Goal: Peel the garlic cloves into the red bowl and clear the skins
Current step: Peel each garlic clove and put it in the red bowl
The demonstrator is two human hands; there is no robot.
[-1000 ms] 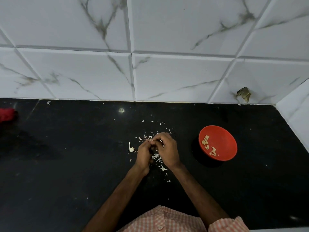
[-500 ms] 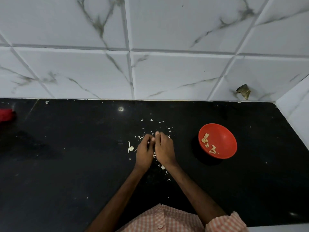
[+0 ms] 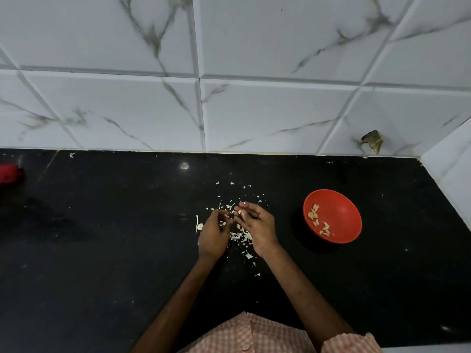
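On the black counter (image 3: 114, 250), my two hands sit close together over a scatter of white garlic skins (image 3: 239, 236). My right hand (image 3: 258, 226) pinches a small pale garlic clove (image 3: 240, 212) at its fingertips. My left hand (image 3: 214, 233) is just left of it with its fingers curled in; small pale scraps show at its fingertips, and I cannot tell if it grips them. The red bowl (image 3: 344, 200) stands to the right of my right hand, a short gap away, and holds several peeled cloves (image 3: 318, 221).
A white marble-tiled wall (image 3: 229, 110) runs along the back of the counter, and a side wall (image 3: 448, 169) closes the right end. A brown chipped spot (image 3: 373, 143) marks the tile near that corner. A red object (image 3: 9, 173) lies at the far left edge.
My hands were pressed together on the clove; now they have parted slightly, the right one opening its fingers upward with the clove at its tips. The bowl has not moved.
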